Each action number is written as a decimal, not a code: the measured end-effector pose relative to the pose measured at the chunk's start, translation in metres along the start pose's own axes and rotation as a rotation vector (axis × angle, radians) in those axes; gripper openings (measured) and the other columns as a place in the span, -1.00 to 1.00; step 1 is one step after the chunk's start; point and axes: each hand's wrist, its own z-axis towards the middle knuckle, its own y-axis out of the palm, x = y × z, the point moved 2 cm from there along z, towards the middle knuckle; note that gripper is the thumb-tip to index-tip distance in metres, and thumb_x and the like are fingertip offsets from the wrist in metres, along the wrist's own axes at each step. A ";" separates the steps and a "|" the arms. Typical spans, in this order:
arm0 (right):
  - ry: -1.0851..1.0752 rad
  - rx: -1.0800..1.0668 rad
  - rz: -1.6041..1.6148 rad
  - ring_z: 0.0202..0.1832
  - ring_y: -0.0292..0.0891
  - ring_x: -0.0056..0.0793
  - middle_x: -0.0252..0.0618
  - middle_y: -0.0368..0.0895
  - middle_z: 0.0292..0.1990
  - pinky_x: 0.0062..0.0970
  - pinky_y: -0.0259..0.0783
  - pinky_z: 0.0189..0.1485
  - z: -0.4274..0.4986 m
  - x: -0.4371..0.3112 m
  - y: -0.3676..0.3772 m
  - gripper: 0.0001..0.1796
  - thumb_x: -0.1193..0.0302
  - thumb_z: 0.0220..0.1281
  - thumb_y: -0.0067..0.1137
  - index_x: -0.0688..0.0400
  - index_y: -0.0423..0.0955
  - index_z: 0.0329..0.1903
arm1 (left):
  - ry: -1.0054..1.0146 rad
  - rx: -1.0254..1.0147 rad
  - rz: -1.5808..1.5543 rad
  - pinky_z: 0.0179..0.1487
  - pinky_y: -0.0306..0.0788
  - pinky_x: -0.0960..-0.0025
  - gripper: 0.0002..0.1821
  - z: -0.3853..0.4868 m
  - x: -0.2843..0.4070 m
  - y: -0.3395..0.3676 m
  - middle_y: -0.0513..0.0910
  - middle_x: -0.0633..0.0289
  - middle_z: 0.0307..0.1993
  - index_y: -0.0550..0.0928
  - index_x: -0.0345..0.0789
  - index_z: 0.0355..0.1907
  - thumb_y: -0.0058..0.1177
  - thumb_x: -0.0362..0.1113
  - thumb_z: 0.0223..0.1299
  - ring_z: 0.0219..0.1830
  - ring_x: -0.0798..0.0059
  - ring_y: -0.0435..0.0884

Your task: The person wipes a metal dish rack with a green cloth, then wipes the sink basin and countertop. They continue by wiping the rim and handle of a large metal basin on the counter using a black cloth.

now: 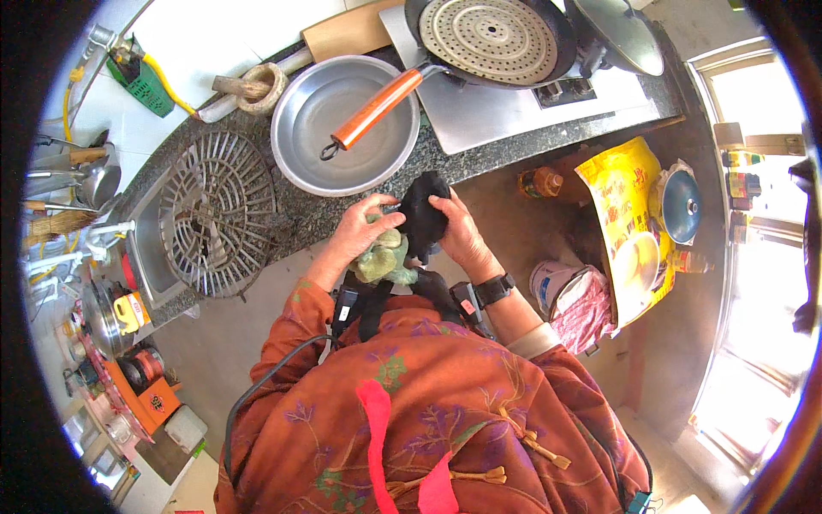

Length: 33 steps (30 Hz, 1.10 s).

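Close in front of my chest, both hands are at work beside the counter's front edge. My right hand (463,236) grips a bunched piece of black fabric (425,215), thumb on top. My left hand (359,232) holds a crumpled pale green cloth item (379,257), which looks like a soft glove. The left thumb and forefinger come up to the black fabric's left edge; whether they pinch it is hard to see. Hidden under the hands are the lower ends of both pieces.
A metal basin (347,128) sits on the granite counter (488,160), under the orange handle (379,109) of a wok holding a perforated steamer plate (488,38). Left, a slatted metal rack (218,212) overhangs the sink (144,257). At right stand a yellow bag-covered surface (616,212) and a bucket (546,283).
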 end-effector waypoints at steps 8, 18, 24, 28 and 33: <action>0.130 0.008 -0.167 -0.10 0.60 -0.48 -0.26 0.63 -0.11 -0.46 0.54 -0.01 -0.003 -0.025 -0.010 -0.68 0.41 0.34 0.18 0.23 0.45 0.08 | -0.012 0.144 -0.093 -0.04 0.47 0.46 -0.83 0.001 0.014 -0.008 0.68 0.33 -0.28 0.69 -0.38 -0.23 0.22 -0.31 0.23 -0.22 0.65 0.59; 0.196 -0.110 -0.209 -0.24 0.57 -0.61 -0.40 0.64 -0.21 -0.55 0.50 -0.12 0.010 -0.007 -0.006 -0.79 0.29 0.43 0.15 0.15 0.52 -0.05 | 0.126 0.206 -0.048 -0.10 0.40 0.55 -0.86 -0.046 0.038 -0.031 0.60 0.45 -0.37 0.65 -0.36 -0.29 0.20 -0.32 0.19 -0.27 0.73 0.50; 0.086 -0.216 -0.026 -0.21 0.48 -0.66 -0.49 0.55 -0.25 -0.55 0.44 -0.08 -0.012 0.004 0.038 -0.84 0.28 0.47 0.06 0.09 0.49 -0.15 | 0.083 0.230 0.040 -0.12 0.39 0.56 -0.86 -0.086 0.036 -0.067 0.59 0.45 -0.38 0.63 -0.33 -0.32 0.24 -0.31 0.21 -0.27 0.75 0.49; 0.113 -0.292 -0.076 -0.16 0.50 -0.65 -0.45 0.57 -0.18 -0.54 0.45 -0.04 -0.028 0.032 0.098 -0.81 0.30 0.47 0.04 0.12 0.48 -0.03 | 0.155 0.453 0.020 -0.10 0.41 0.54 -0.86 -0.133 0.020 -0.101 0.60 0.43 -0.32 0.63 -0.33 -0.25 0.24 -0.32 0.23 -0.25 0.73 0.50; 0.121 -0.382 -0.393 -0.09 0.49 -0.68 -0.42 0.58 -0.11 -0.58 0.44 0.00 -0.061 0.109 0.183 -0.76 0.38 0.47 0.03 0.14 0.46 0.10 | 0.131 0.335 0.003 -0.01 0.44 0.46 -0.74 -0.236 -0.016 -0.145 0.65 0.34 -0.19 0.69 -0.36 -0.11 0.25 -0.23 0.25 -0.10 0.63 0.56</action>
